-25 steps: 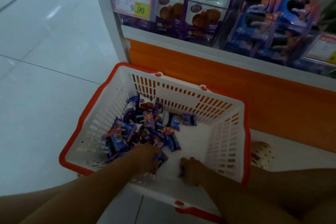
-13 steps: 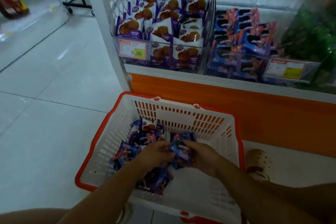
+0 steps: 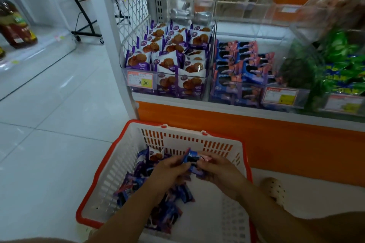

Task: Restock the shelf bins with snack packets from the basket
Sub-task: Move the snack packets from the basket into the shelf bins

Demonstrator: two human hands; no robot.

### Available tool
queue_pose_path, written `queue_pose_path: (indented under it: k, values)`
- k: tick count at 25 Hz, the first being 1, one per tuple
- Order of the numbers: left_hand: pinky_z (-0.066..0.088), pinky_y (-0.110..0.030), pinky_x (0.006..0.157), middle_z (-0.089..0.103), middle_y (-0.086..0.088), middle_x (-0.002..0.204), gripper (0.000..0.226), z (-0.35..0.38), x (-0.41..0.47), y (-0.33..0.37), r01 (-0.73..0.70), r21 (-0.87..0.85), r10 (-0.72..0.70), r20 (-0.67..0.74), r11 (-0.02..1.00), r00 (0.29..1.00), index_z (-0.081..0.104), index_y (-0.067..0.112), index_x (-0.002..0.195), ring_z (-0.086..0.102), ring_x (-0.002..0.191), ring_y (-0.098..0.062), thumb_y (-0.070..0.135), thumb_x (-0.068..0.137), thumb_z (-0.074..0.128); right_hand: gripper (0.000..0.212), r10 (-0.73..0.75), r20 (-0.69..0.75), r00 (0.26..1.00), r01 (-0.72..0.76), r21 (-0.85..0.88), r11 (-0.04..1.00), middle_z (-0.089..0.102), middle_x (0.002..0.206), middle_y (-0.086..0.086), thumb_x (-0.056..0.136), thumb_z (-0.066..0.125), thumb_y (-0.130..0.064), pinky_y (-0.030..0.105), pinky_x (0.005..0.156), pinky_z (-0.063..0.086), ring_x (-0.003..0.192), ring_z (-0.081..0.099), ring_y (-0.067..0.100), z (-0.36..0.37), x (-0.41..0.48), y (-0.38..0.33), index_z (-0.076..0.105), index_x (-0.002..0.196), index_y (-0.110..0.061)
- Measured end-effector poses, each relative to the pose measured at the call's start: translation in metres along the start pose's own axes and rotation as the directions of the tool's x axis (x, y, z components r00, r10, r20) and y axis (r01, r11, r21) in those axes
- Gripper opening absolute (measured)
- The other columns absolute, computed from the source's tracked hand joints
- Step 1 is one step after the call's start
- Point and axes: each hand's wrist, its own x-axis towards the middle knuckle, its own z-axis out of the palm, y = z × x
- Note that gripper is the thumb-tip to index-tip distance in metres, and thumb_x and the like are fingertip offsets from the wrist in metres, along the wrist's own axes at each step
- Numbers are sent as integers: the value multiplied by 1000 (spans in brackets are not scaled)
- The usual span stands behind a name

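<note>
The basket (image 3: 110, 175) is matt, white slotted plastic with a smooth orange rim. The packets (image 3: 138, 183) in it are glossy printed film, crinkled. The bins (image 3: 199, 89) are clear, shiny plastic with paper price tags (image 3: 140, 81). The shelf post (image 3: 110, 45) looks like white painted metal, its side mesh (image 3: 136, 12) wire. The floor (image 3: 59, 124) is smooth, glossy tile.

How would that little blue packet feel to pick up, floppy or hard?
Probably light: left hand and right hand pinch the blue packet with just fingers. Its glossy wrapper looks thin, so likely crinkly and slightly slippery.
</note>
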Motion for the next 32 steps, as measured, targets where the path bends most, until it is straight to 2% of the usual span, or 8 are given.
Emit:
queue_pose_path:
  k: [3, 7, 11, 14, 22, 28, 30, 32]
  values:
    - [59, -29, 80, 75, 7, 100, 20, 8, -4, 45, -121, 127, 124, -15, 984, 992, 68, 26, 111, 71, 89, -9, 25, 92, 65, 31, -145, -29, 989, 126, -345, 930, 68, 106, -1, 84, 73, -18, 23, 78, 57, 91, 68, 12, -2, -18, -46, 63, 114, -22]
    - [49, -9, 77, 63, 24, 105, 25, 32, -13, 142, -490, 467, 533, 46, 736, 845, 56, 40, 119, 60, 92, 11, 35, 95, 59, 27, -427, -67, 902, 307, -598, 741, 65, 100, -7, 83, 74, -25, 20, 70, 50, 89, 65, 13, -24, -56, -153, 61, 106, -32]
    - [22, -28, 117, 21, 11, 158, 59, 37, 3, 201, -514, 854, 751, 287, 81, 595, 18, 32, 153, 22, 143, -6, 40, 101, 43, 28, -678, -167, 716, 395, -703, 591, 63, 103, -6, 84, 73, -24, 20, 67, 48, 84, 63, 15, -67, -72, -224, 59, 106, -34]
    - [-2, -32, 121, -22, 12, 158, 71, 28, 30, 202, -333, 914, 661, 399, -231, 636, -10, 31, 153, -15, 147, -8, 46, 102, 37, 30, -670, -228, 706, 287, -773, 565, 60, 111, 1, 85, 72, -20, 16, 60, 45, 78, 60, 11, -96, -58, -232, 60, 109, -32]
    - [6, -43, 117, -18, 4, 162, 73, 12, 64, 172, -332, 885, 706, 462, -327, 537, 13, 28, 155, 3, 144, -10, 46, 95, 50, 34, -418, -192, 888, 77, -833, 547, 58, 102, -7, 82, 75, -15, 11, 60, 38, 78, 51, 1, -100, -12, -249, 68, 115, -21]
    - [6, -41, 119, -14, 4, 163, 72, 8, 61, 174, -390, 872, 702, 475, -295, 530, 17, 29, 154, 6, 149, -15, 40, 95, 55, 40, -358, -239, 903, -42, -877, 478, 55, 133, 6, 85, 73, -21, 24, 86, 43, 95, 53, 15, -93, -7, -250, 63, 125, -20]
    - [11, -42, 119, 3, 0, 164, 66, 6, 56, 172, -393, 864, 735, 483, -314, 475, 24, 26, 152, 7, 150, -16, 35, 94, 54, 43, -570, -249, 783, 58, -883, 466, 58, 120, 5, 88, 69, -26, 23, 73, 45, 83, 57, 12, -82, -17, -252, 56, 129, -21]
    - [23, -38, 116, 29, -1, 157, 56, -1, 47, 162, -387, 856, 775, 491, -344, 397, 37, 23, 146, 25, 144, -16, 29, 92, 54, 27, -848, -227, 479, 311, -859, 406, 60, 98, 1, 92, 61, -23, 20, 62, 43, 72, 55, 7, -62, -34, -244, 55, 118, -24]
